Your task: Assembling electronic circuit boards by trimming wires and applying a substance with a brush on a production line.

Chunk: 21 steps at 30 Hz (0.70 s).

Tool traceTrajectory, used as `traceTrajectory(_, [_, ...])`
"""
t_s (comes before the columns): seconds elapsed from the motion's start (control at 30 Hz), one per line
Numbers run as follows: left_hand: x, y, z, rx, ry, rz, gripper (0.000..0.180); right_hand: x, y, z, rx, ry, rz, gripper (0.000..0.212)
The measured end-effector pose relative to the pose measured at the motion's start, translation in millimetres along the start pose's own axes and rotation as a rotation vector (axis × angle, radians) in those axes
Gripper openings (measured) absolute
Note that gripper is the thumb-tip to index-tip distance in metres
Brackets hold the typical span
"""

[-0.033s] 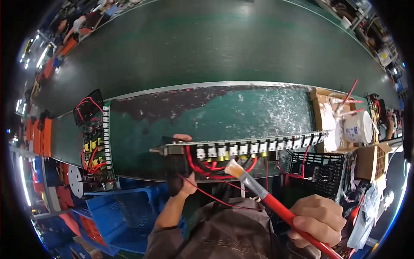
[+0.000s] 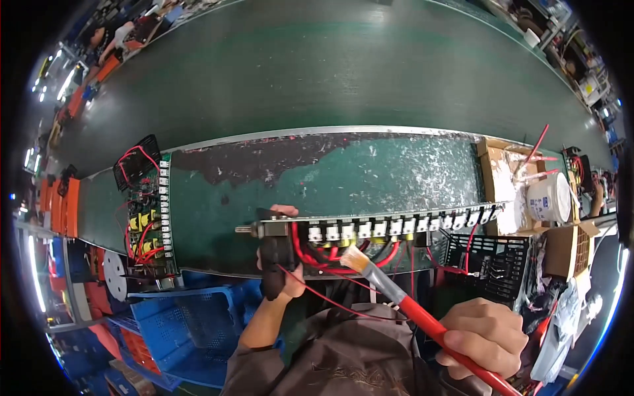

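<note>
My left hand (image 2: 293,284) is closed round the black end piece of a long circuit board (image 2: 413,228), with some fingers hidden behind it. The board is held on edge above the bench, a row of white-faced components along it and thick red and black wires below. In my right hand (image 2: 485,335) is a paintbrush (image 2: 422,315) with a red handle and a silver-grey band. Its pale bristles point up and left, close to the wires under the board; whether they touch, I cannot tell. A thin red wire (image 2: 337,305) loops down in front of my apron.
At right, a cardboard tray (image 2: 490,173) smeared white holds a white tub (image 2: 549,198) and red sticks. A black slotted cover (image 2: 485,264) is below the board's right end. Another circuit board (image 2: 146,218) lies left, above a blue crate (image 2: 191,330). Beyond runs a green conveyor belt (image 2: 317,79).
The board and my left hand have shifted slightly right. The bristles have moved a little left and down, while my right hand stays nearly in place.
</note>
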<state>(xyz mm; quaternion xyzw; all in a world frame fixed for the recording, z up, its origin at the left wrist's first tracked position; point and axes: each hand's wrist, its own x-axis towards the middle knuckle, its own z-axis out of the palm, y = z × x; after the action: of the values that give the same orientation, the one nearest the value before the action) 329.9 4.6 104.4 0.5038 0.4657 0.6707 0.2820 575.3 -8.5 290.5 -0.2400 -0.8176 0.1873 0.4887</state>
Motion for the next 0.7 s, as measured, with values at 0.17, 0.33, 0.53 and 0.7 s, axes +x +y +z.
traceTrajectory(0.17, [4.8,4.9,-2.0,-0.044,0.013,0.172,0.072,24.4,-0.3,20.1,0.042,-0.078,0.007,0.027])
traceTrajectory(0.33, [9.0,12.4,-5.7,-0.049,0.004,-0.035,0.082,35.5,-3.3,26.3,-0.126,-0.107,0.057,0.026])
traceTrajectory(0.53, [6.6,8.0,-1.6,-0.006,0.038,0.107,0.088,29.9,-5.2,12.0,-0.289,-0.112,0.017,0.029])
traceTrajectory(0.7, [6.4,2.9,-0.2,-0.028,0.047,0.046,0.072,24.9,-7.5,-3.0,-0.351,-0.127,0.03,0.03])
